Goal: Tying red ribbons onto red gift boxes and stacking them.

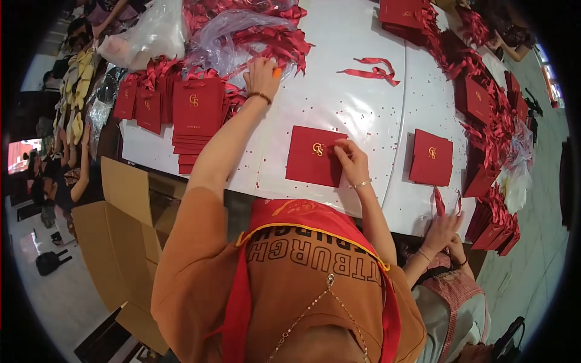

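Head view, looking down: a desk [330,72] with a glossy white covering, scattered with tiny red specks, runs across the scene. Just above the centre lies a red paper gift bag [305,158], flat, bearing a gold emblem. The person's right hand [353,162], a bracelet at its wrist, comes in from about five o'clock and touches the bag's right edge. Its thumb and fingers are close together; whether they pinch the paper, I cannot tell.

The left hand [262,78] stretches to between eleven and twelve o'clock, beside a heap of red ribbons [281,45] partly covered by clear plastic. Its fingers curl downward, with something orange on one; I cannot tell whether they grip a ribbon.

At ten o'clock is an overlapping stack of red bags [197,109]. A loose red ribbon [372,72] lies at one o'clock. Near three o'clock sits another red bag [431,157]; at four, a co-worker's hands [445,235] are near ribbon ends. More ribboned bags [475,100] line the desk's far right. An open cardboard box [115,242] stands at eight o'clock.
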`<state>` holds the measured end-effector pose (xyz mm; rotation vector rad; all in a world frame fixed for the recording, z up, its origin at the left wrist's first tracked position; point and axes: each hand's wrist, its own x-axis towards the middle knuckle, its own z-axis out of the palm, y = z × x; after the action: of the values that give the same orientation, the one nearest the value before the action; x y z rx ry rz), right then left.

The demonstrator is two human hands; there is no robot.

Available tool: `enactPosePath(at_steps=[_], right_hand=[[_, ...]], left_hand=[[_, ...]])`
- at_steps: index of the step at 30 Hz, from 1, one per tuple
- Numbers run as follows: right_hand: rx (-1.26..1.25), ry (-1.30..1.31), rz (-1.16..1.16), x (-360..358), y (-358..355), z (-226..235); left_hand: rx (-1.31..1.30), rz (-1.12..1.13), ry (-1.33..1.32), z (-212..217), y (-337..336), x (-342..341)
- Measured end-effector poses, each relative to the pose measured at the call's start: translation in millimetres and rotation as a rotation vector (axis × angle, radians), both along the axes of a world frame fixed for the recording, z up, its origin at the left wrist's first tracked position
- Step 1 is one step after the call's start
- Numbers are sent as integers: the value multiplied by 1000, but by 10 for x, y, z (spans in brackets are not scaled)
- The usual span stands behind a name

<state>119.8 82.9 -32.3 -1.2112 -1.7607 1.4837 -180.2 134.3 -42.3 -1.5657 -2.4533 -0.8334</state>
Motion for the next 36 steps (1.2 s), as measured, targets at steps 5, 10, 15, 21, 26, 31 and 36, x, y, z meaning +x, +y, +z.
enactPosePath(at_steps=[5, 10, 15, 21, 26, 31, 36], right_hand=[[445, -140, 58, -200, 269, 10], [789, -402, 366, -429, 298, -108], [777, -455, 325, -434, 151, -150], [701, -426, 327, -306, 112, -199], [697, -313, 285, -207, 157, -306], [680, -399, 292, -230, 70, -214], [723, -491, 334, -259, -3, -61]], left_hand=[[-290, -308, 66, 430, -880, 335], [-544, -382, -74, 399, -1531, 429], [-441, -285, -205, 400, -1110, 371], [-243, -166, -215, -141, -566, 301], [-262, -192, -210, 50, -662, 326], [-187, -267, 2, -159, -839, 252], [-161, -317, -176, -77, -854, 307]])
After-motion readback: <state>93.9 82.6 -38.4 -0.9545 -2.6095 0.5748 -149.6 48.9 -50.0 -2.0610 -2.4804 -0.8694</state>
